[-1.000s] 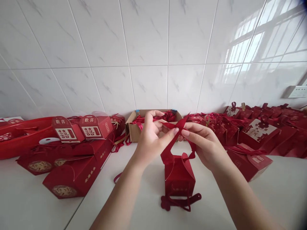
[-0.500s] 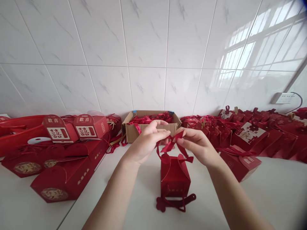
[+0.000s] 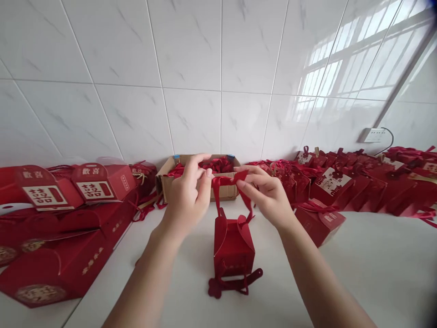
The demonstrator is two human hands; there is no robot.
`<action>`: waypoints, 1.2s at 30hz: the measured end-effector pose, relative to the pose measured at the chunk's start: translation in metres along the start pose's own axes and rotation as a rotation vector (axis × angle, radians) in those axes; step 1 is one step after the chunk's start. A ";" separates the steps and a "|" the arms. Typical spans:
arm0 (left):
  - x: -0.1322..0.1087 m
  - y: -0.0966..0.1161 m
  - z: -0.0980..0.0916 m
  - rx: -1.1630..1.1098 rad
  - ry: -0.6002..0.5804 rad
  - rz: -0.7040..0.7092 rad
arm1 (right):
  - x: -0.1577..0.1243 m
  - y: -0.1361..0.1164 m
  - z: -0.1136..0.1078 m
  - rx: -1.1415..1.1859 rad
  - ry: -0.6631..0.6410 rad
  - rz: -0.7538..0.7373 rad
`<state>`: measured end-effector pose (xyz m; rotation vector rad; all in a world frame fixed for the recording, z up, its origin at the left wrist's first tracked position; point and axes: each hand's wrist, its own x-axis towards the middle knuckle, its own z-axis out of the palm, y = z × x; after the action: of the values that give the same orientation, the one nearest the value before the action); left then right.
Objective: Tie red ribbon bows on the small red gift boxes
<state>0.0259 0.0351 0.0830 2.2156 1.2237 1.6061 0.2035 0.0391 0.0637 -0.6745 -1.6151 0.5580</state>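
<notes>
head view: on the white surface, the small red box stands upright, probably light enough for an uneven pull to tip. my right grip is pinched on the ribbon above it; whether my left grip clamps the other end i cannot tell, and slack there could loosen the loop. the flower-ended tag might snag.
</notes>
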 end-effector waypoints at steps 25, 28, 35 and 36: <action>-0.069 -0.056 0.014 0.044 -0.427 -0.227 | -0.078 0.051 -0.041 -0.880 0.091 0.202; -0.072 -0.050 0.025 -0.102 -0.488 -0.362 | -0.067 0.047 -0.024 -0.574 -0.195 0.423; -0.075 -0.057 0.025 -0.212 -0.537 -0.542 | -0.080 0.070 -0.008 -0.255 -0.343 0.706; -0.074 -0.057 0.025 -0.235 -0.566 -0.587 | -0.082 0.071 -0.007 -0.236 -0.346 0.722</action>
<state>0.0096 0.0312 -0.0123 1.7457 1.2577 0.7813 0.2267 0.0325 -0.0423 -1.4220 -1.7512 1.0585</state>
